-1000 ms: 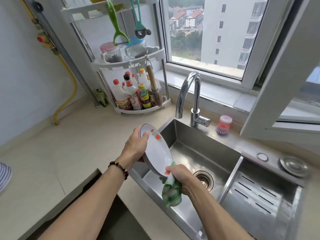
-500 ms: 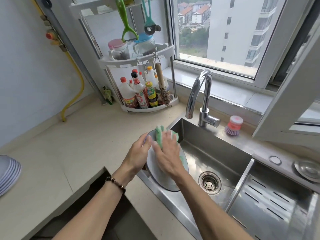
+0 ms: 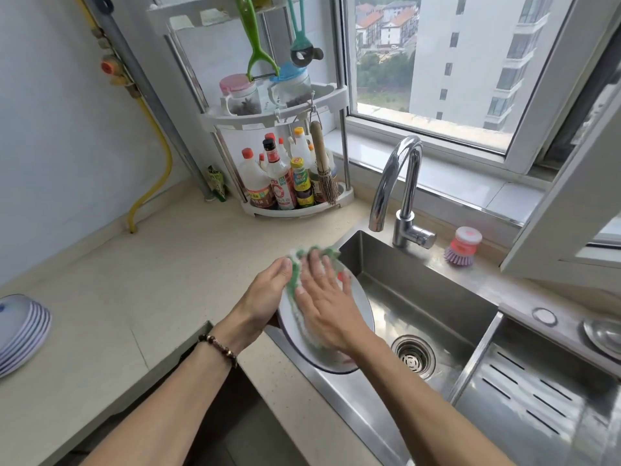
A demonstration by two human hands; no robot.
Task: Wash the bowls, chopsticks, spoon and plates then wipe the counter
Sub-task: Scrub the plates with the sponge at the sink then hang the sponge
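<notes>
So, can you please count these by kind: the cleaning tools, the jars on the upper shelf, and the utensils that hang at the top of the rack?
Cleaning tools: 3 (green cloth on the plate, pink dish brush, bamboo brush)
Jars: 2 (pink-lidded jar, blue-lidded jar)
Hanging utensils: 2 (green utensil, teal utensil)
Total: 7
</notes>
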